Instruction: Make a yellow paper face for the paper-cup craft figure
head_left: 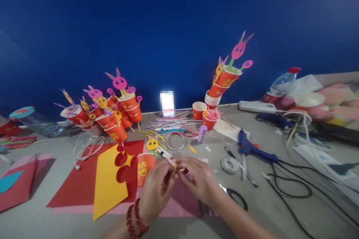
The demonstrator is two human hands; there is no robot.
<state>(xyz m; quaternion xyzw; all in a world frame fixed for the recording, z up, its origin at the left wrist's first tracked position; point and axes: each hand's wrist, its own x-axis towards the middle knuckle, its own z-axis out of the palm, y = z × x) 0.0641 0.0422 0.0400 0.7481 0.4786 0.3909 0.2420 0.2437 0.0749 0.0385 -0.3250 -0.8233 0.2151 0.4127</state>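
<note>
red beaded bracelet, bottom of frame, left of centre. left hand and right hand: fingertips together, clamped on small yellow piece, lower centre between both; long axis not discernible. orange cup, upright: just left of grip, left hand nearer.

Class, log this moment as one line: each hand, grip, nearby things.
left hand: at small yellow piece | right hand: at same piece | grip: unclear | beside left hand: orange cup | rightward: blue glue gun
</note>
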